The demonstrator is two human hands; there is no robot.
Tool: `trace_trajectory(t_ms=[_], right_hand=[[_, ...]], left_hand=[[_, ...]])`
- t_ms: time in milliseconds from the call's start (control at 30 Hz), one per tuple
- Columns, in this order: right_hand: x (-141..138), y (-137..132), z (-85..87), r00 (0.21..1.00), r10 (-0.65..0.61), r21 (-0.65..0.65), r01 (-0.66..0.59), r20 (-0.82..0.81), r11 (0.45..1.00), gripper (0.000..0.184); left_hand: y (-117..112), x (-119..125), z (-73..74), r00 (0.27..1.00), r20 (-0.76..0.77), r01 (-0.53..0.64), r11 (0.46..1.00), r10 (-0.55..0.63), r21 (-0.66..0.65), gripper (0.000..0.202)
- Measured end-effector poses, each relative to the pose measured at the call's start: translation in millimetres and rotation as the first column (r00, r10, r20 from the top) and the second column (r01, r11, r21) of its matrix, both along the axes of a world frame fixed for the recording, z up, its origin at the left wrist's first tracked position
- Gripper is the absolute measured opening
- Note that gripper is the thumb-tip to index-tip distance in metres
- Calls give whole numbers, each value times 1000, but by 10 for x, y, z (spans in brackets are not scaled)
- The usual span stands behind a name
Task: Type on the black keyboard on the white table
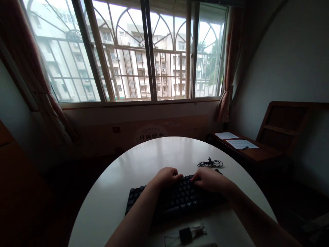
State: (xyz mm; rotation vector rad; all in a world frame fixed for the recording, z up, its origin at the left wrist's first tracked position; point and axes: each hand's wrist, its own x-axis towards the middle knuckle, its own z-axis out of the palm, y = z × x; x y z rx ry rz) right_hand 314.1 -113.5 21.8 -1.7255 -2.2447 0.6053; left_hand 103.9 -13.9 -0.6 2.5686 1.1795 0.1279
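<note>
A black keyboard (180, 200) lies on a round white table (144, 164) in front of me. My left hand (167, 176) rests on the far left part of the keys, fingers curled down onto them. My right hand (209, 180) sits on the far right part of the keys, fingers also bent onto the keys. Both hands touch the keyboard and hold nothing.
A coiled black cable (210, 163) lies just beyond the keyboard. A small black object with a pale cord (186, 235) sits at the table's near edge. A wooden side table with papers (241, 144) stands at the right, and a large barred window (144, 51) fills the far wall.
</note>
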Motion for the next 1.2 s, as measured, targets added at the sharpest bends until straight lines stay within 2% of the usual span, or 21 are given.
trace_trajectory(t_ms=[500,733,1033,1200], right_hand=[[-29,-17,23,1000,-5,36,4,25,999,29],[-16,-16,23,1000,-17,-20,17,5,1000,31],[-71,-28,11,999,36,25,-36,-8,999,30],[-6,-28,31,1000,14,18,-14,5,1000,31]], left_hand=[[-17,5,27,1000,-2,12,1000,-12,17,46],[3,8,13,1000,-7,12,1000,-12,1,47],[6,6,-3,1000,-3,9,1000,-9,27,46],[4,17,7,1000,1,10,1000,-10,6,47]])
